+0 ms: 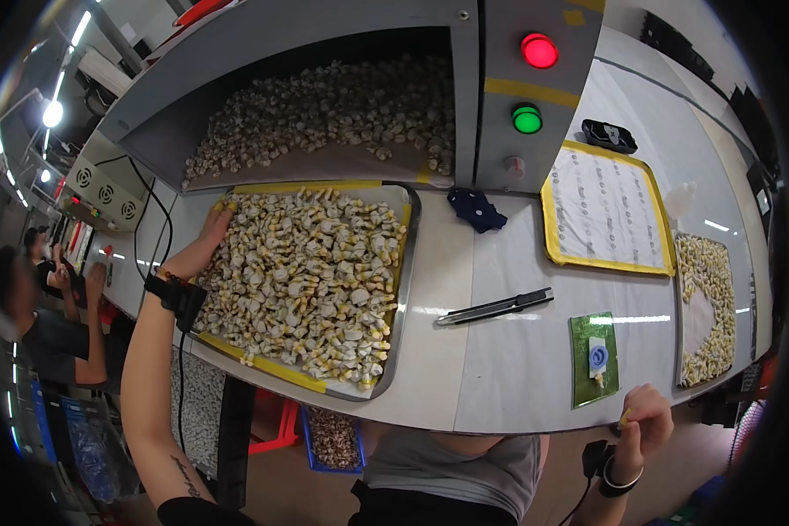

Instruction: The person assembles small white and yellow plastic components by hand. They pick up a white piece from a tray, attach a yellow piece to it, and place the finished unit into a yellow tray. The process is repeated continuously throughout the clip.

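Observation:
My left hand lies at the left edge of a metal tray rimmed with yellow tape, its fingers stretched out against the pieces. Small whitish pieces with yellow ends are heaped over the tray; I cannot tell what kind they are. At the table's front right edge, my right hand is closed, and a small yellow piece shows between its fingertips. Near it lies a green pad bearing a blue ring-shaped part. A cutter knife rests on the table between the hands.
Behind the tray stands a grey machine with red and green lights, its opening full of similar pieces. Rightward are a yellow-edged white board, a dark cloth and another tray of pieces. Another person sits far left.

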Demonstrator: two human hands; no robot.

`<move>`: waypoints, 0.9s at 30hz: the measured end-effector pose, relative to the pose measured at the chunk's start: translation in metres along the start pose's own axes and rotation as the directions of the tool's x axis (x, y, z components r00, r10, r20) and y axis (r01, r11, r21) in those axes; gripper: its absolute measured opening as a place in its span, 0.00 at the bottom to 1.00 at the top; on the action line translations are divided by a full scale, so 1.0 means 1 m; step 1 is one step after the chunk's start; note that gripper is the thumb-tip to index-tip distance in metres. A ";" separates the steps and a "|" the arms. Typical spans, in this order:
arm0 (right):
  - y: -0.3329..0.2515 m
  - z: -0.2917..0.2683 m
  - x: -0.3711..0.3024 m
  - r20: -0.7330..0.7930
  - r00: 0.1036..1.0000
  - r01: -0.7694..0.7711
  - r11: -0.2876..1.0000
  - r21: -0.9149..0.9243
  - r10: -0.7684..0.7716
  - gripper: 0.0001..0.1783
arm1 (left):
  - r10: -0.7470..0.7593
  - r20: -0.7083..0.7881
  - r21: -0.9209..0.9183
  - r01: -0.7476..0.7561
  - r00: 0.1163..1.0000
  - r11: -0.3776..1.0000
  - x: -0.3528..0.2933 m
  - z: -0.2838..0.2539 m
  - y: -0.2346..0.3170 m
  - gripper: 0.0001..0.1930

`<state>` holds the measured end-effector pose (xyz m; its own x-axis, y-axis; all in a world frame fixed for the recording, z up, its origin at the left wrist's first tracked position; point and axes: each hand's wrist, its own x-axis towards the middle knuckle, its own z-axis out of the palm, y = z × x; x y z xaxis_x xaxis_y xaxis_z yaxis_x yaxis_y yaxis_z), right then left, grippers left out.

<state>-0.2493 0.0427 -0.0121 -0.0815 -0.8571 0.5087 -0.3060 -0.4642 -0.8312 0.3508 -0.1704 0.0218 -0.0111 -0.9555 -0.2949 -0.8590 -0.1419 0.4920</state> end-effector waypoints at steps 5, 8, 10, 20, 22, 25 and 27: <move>-0.003 0.002 0.000 -0.009 1.000 -0.026 1.000 -0.012 0.026 0.14 | -0.001 0.016 -0.130 0.003 1.000 0.991 0.008 -0.016 0.020 0.42; -0.004 0.001 -0.001 -0.024 0.999 -0.029 0.999 -0.019 0.029 0.14 | -0.012 -0.046 -0.082 0.008 0.999 0.997 0.020 -0.025 0.008 0.42; -0.003 0.000 -0.001 -0.031 0.999 -0.027 0.999 -0.018 0.026 0.14 | 0.011 0.021 -0.008 -0.010 1.000 1.000 0.031 -0.025 0.000 0.42; 0.003 -0.012 -0.009 -0.064 0.998 -0.033 0.999 -0.042 0.030 0.14 | 0.258 0.074 0.156 -0.266 0.963 0.951 -0.019 -0.012 0.032 0.40; 0.002 -0.012 -0.009 -0.079 0.997 -0.032 0.998 -0.063 0.027 0.14 | 0.304 0.114 0.355 -0.325 0.946 0.876 -0.053 0.012 0.061 0.43; 0.005 -0.010 -0.007 -0.079 0.997 -0.024 0.999 -0.036 0.021 0.14 | 0.349 0.127 0.489 -0.365 0.928 0.793 -0.096 0.032 0.070 0.49; 0.005 -0.008 -0.005 -0.070 0.997 -0.023 0.999 -0.032 0.020 0.13 | 0.346 0.094 0.561 -0.337 0.934 0.757 -0.111 0.043 0.067 0.50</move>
<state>-0.2578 0.0467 -0.0175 -0.1543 -0.8485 0.5062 -0.3344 -0.4372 -0.8349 0.2726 -0.0622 0.0523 -0.3554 -0.9168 -0.1820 -0.9331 0.3593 0.0124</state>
